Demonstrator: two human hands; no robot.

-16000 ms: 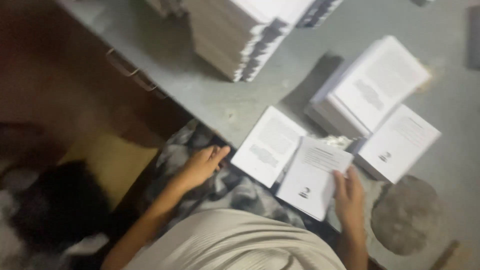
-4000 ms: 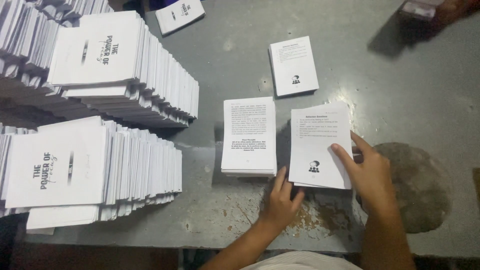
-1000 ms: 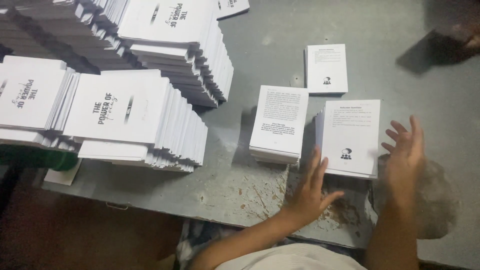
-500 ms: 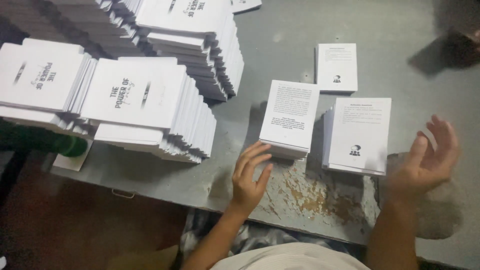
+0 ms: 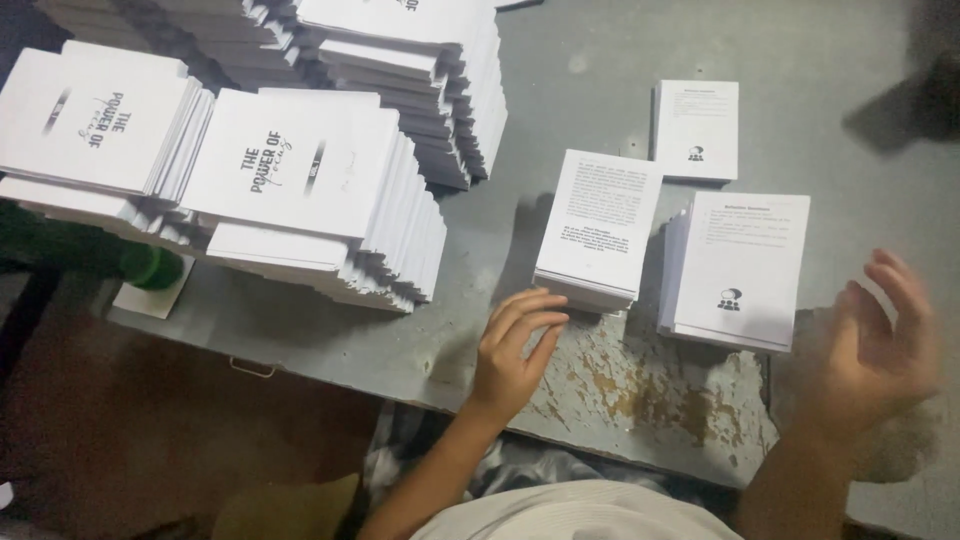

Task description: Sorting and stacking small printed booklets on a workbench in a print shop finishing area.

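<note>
The grey metal worktop (image 5: 600, 60) fills most of the view; its paint is chipped and rusted along the near edge, and a small metal handle hangs below that edge. Beneath it lies a dim brown floor (image 5: 130, 430). Tall stacks of white booklets (image 5: 310, 190) occupy the worktop's far left portion. Three smaller piles of white printed sheets sit right of centre: the middle pile (image 5: 598, 228), the right pile (image 5: 738, 268), and a thin far pile (image 5: 697, 130). The left hand (image 5: 512, 350) rests open on the near edge, fingertips just beside the middle pile. The right hand (image 5: 878, 345) is raised, loosely open, grasping nothing, near the right pile.
</note>
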